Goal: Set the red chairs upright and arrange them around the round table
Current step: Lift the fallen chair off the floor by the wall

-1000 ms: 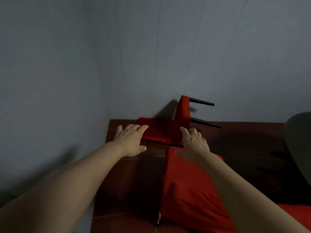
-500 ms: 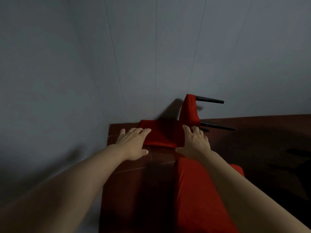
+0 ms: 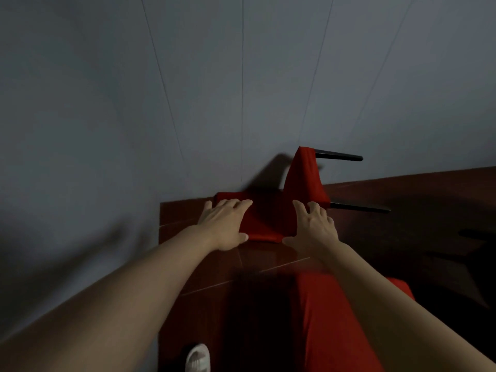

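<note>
Tipped fabric-covered chair point(image 3: 271, 210): plain red cover, thin black legs point(image 3: 338, 156). Second fabric-covered chair point(image 3: 330, 323), nearest the camera: same plain red. Glossy tiled floor point(image 3: 402, 210): dark reddish-brown, pale grout lines. Panelled wall point(image 3: 241, 89): flat grey, thin dark seams. Shoe point(image 3: 198, 358): white.

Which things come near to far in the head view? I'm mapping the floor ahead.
White shoe → near red fabric-covered chair → left hand and right hand → tipped red chair with black legs → grey panelled wall.
</note>
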`<state>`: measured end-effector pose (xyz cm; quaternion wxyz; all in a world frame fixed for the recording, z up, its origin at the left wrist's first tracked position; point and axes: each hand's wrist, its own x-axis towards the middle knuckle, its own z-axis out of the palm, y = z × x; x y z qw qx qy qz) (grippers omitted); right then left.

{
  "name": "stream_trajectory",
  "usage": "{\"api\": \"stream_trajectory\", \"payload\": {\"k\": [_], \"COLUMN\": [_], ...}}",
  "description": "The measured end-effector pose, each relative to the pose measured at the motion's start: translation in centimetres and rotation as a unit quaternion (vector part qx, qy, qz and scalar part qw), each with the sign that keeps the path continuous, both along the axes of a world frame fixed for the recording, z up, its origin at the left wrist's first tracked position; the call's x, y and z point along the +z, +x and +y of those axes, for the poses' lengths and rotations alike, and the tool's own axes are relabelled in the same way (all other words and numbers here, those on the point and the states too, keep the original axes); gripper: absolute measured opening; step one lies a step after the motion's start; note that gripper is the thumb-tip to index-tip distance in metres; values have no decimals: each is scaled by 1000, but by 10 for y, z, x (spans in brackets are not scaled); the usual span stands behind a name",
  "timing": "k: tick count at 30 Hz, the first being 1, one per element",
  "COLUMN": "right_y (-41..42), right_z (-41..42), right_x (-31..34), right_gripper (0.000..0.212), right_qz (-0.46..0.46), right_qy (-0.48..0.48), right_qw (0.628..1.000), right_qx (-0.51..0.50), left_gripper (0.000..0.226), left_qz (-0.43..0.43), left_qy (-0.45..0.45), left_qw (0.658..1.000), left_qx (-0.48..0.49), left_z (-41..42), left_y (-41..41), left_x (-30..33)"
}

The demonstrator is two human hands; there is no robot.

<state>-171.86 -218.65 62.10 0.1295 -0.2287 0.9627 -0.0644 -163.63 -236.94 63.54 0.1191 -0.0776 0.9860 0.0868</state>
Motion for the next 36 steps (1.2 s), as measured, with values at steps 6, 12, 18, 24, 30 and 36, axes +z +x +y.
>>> {"api": "stream_trajectory", "payload": {"k": [6, 12, 18, 24, 30, 36], "right_y": [-47, -96, -157, -231, -285, -304], "right_z": [-95, -166, -222, -271, -312, -360], "right_x": [-10, -22, -54, -97, -137, -176], "right_gripper": [96, 95, 96, 97, 97, 98], "right_qz": [-13, -20, -42, -50, -71, -80], "right_qy": [17, 25, 25, 15, 26, 31], "right_qw": [1000, 999, 998, 998, 996, 996], "right_qx": [-22, -36, -42, -45, -39, -36], "left_gripper": [86, 87, 89, 88, 88, 89], "left_qz": [-11, -24, -40, -60, -66, -97], "left_qy": [-8, -8, -10, -25, -27, -7], "left_qw": [1000, 1000, 999, 997, 995, 993], "left_qx": [-1, -18, -31, -49, -75, -73], "left_z": [-109, -188, -239, -275, -319, -375], "left_y": [-64, -122, -186, -267, -327, -362], "left_x": [-9, -30, -59, -96, -138, -189]}}
